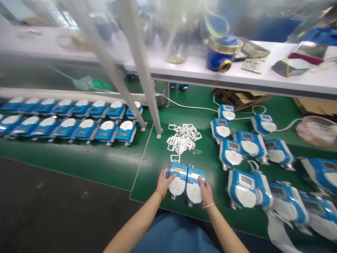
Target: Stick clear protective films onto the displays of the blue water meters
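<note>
Two blue-and-white water meters sit side by side at the front of the green table, their small displays facing up. My left hand [164,183] is closed on the side of the left water meter [178,186], thumb on its front near the display; a small pale piece shows by the fingers, too blurred to name. Around the right edge of the right water meter [194,192] my right hand [206,191] is closed, its thumb beside the display. Just beyond them lies a pile of white rectangular frames [183,138], one loose frame [175,158] close to the left meter.
More water meters [242,188] stand in a loose group on the right, some with white straps. Two rows of meters [86,129] line the left. A white post [150,88] rises behind the seam, and a shelf [189,75] with a brass-and-blue meter body [222,52] overhangs the back.
</note>
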